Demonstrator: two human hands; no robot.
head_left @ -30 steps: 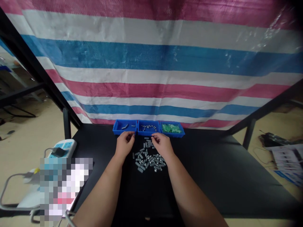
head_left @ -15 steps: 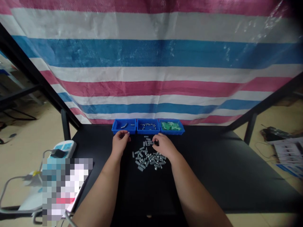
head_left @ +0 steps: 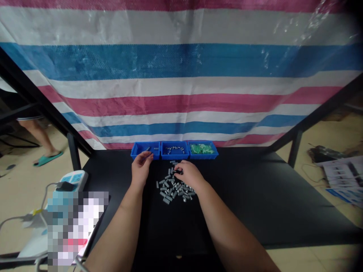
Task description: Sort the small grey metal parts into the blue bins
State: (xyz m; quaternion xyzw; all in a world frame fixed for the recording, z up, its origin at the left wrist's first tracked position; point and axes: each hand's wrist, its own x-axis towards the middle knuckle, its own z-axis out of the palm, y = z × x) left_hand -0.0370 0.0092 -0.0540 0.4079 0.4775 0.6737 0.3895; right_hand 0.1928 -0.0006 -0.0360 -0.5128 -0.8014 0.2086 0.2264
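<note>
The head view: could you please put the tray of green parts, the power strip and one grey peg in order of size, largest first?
1. Tray of green parts and power strip: these look alike, and the strip is partly hidden and nearer the camera, so I can't rank them.
2. Grey peg: clearly smallest.

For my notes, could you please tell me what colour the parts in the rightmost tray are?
Green parts, in the head view.

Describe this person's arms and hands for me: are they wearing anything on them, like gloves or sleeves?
The left arm and the right arm are bare, with no sleeve in view. The left hand and the right hand are bare too: no gloves, and no watch, wristband or cable shows on either.
</note>
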